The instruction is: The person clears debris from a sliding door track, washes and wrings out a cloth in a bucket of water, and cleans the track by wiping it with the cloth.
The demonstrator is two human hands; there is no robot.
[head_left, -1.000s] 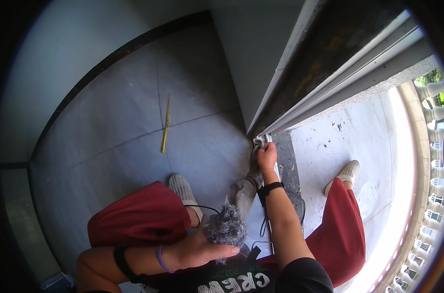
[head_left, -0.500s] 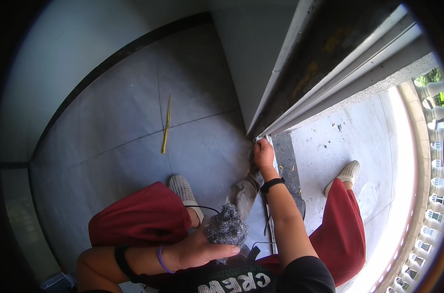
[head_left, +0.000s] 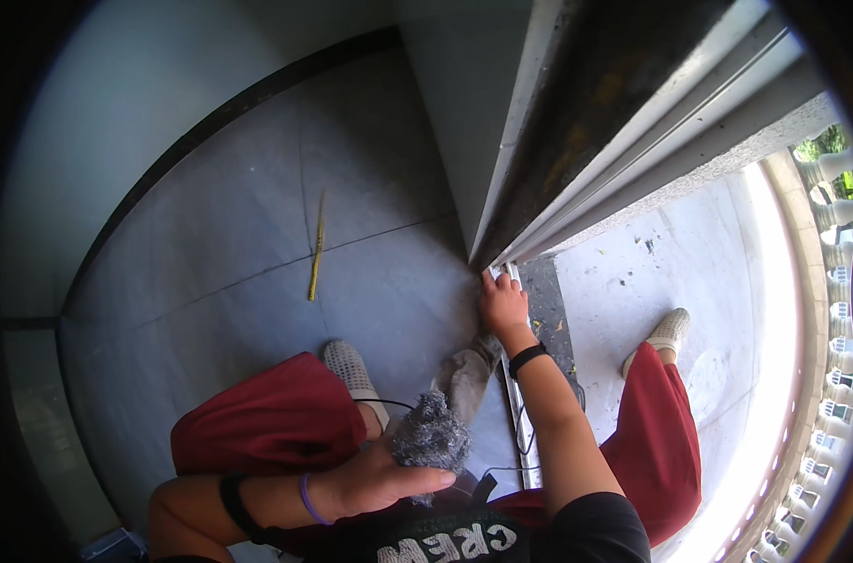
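Observation:
I crouch at the foot of a sliding door frame [head_left: 539,159]. My right hand [head_left: 502,305], a black band on its wrist, rests with curled fingers on the metal floor track [head_left: 516,403], right where the frame meets the floor. What the fingers hold is hidden. My left hand [head_left: 370,480] lies close to my chest with fingers stretched out, touching a fluffy grey tuft [head_left: 431,436] that has a thin black cable. A crumpled grey cloth [head_left: 464,371] lies on the floor beside my right wrist.
A thin yellow stick [head_left: 316,249] lies on the grey floor tiles to the left. My feet in grey shoes [head_left: 347,361] [head_left: 669,330] stand on either side of the track. A sunlit balcony floor [head_left: 652,272] with a white balustrade [head_left: 844,310] runs along the right.
My right hand has shifted very slightly at the corner of the track. My left hand and the grey tuft have stayed put.

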